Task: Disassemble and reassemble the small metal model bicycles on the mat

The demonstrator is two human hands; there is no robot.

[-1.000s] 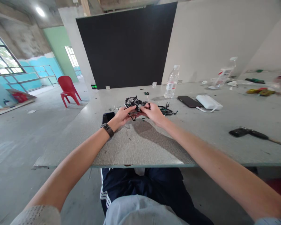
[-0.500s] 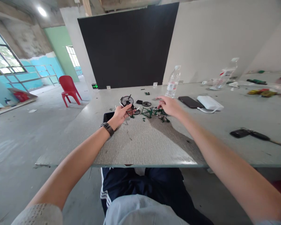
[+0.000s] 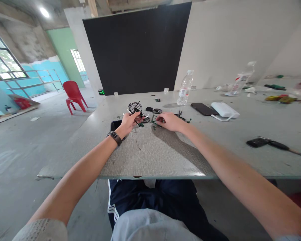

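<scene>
My left hand [image 3: 130,122] is closed around a partly built miniature bicycle [image 3: 139,121], whose black spoked wheel [image 3: 135,107] rises above the fingers. Just right of it, my right hand [image 3: 167,121] reaches down with bent, closed fingers among small green frame parts [image 3: 153,119]. The fingertips meet these parts, but what they grip is hidden. Behind the hands lie a loose black wheel [image 3: 157,111] and a small black block [image 3: 149,109]. More dark and green bicycle parts [image 3: 182,118] show beyond my right hand. A black tray-like object [image 3: 115,125] sits partly behind my left wrist.
A clear water bottle [image 3: 185,88] stands behind the parts. To the right are a dark phone [image 3: 203,109], a white power bank with a cable [image 3: 225,110] and a black-handled tool [image 3: 278,145]. A black panel [image 3: 137,50] stands at the table's back; the table's front edge [image 3: 155,177] is near my lap.
My right hand has moved left and down, from over the right-hand parts to the green frame parts, and its fingers have closed. My left hand keeps its hold, almost still.
</scene>
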